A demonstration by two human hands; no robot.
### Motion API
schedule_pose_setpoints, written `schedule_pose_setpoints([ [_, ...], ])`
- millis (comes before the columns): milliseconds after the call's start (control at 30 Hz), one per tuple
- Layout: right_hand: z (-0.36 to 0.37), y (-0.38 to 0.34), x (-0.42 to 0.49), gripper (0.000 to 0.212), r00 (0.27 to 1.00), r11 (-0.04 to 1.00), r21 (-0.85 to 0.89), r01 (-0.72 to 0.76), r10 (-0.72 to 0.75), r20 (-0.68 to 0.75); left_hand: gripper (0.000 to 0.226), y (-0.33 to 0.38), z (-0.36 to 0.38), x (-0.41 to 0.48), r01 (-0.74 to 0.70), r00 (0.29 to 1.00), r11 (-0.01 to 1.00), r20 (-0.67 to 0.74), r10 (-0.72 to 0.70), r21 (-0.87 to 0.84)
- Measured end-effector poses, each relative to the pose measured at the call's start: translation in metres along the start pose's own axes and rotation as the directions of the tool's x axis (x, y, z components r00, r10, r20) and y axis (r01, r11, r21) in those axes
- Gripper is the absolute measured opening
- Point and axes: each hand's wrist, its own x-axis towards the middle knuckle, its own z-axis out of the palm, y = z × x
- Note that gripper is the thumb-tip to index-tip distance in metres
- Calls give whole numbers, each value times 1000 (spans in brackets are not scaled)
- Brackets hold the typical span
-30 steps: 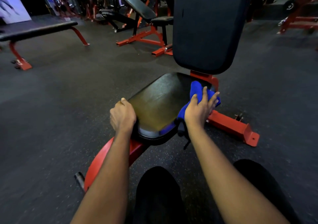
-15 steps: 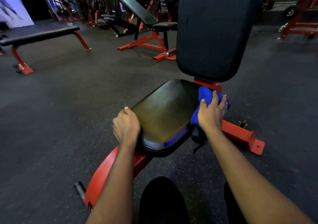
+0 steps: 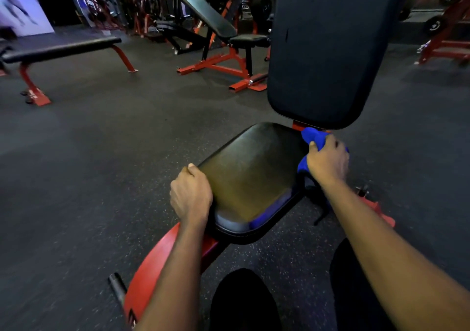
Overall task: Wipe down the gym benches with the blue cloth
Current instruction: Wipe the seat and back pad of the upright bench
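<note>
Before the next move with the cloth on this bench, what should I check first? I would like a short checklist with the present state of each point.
1. Grip on the blue cloth: ok, the right hand has its fingers curled round it.
2. Steadying hold: ok, the left hand grips the left edge of the seat pad.
3. Cloth touching the seat pad: cannot tell, it sits at the far right corner, partly hidden by the hand.
4. Backrest pad within reach: ok, it stands just above the cloth.
5. Seat pad fully wiped: cannot tell, only glare shows.
</note>
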Motion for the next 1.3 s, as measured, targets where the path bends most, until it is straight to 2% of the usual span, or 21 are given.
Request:
schedule_pose_setpoints([
  [200, -7, -36, 21, 31, 993, 961, -269, 58, -29, 112, 47, 1, -1, -3, -3, 1000, 1000, 4, 3, 0],
  [267, -7, -31, 22, 31, 990, 969, -230, 90, -62, 127, 46, 1, -3, -5, 2, 1000, 1000, 14, -2, -8],
  [400, -3, 1, 7, 47, 995, 993, -88, 79, -73, 75, 45, 3, -3, -5, 2, 999, 1000, 32, -1, -14],
  [533, -2, -28, 18, 36, 991, 959, -262, 111, -88, 96, 45, 4, -2, -5, 9, 1000, 1000, 15, -9, -9],
  [600, -1, -51, 30, 31, 973, 932, -295, 212, -173, 154, 45, 5, -3, -6, 18, 1000, 1000, 18, -17, -6],
  [733, -1, -52, 37, 25, 922, 891, -266, 369, -313, 229, 43, 4, -4, -6, 11, 1000, 1000, 16, -11, -10],
  [867, -3, -22, 35, 29, 903, 869, -259, 422, -378, 204, 43, 3, 0, -3, 19, 1000, 1000, 10, -18, -16],
  [1000, 13, -57, 48, 30, 906, 853, -324, 409, -338, 256, 43, 5, 3, -1, 20, 1000, 1000, 2, -20, -6],
  [1100, 22, -76, 63, 28, 874, 839, -296, 457, -361, 326, 43, 1, 3, 0, 11, 1000, 1000, 6, -11, -10],
  [1200, 16, -61, 65, 28, 831, 806, -278, 522, -408, 378, 44, 0, 4, 1, 12, 1000, 1000, 8, -12, -11],
  [1300, 11, -39, 53, 28, 795, 745, -294, 599, -510, 328, 44, 0, 6, 3, 7, 1000, 1000, 2, -7, -15],
])
